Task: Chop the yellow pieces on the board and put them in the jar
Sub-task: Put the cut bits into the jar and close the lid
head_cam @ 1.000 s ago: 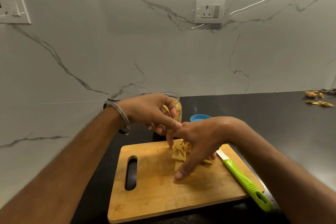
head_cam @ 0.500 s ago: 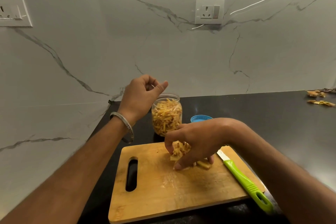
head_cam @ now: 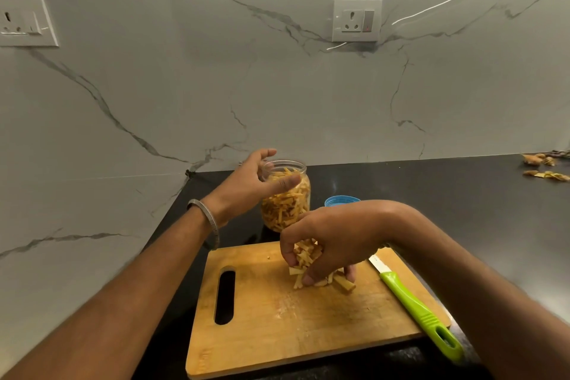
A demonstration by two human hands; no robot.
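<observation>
The left hand, raised and curled half a second ago, now reaches open around the jar near the bench's back edge. The right hand grips yellow pieces over the board. Black bench, marble wall.

Pale marble-look wall with dark grey veins, meeting at a corner. Two white socket plates are mounted on it: one at the left edge, one right of centre. Below, a glossy black tabletop reflects soft light; the scene is dimly lit.
</observation>
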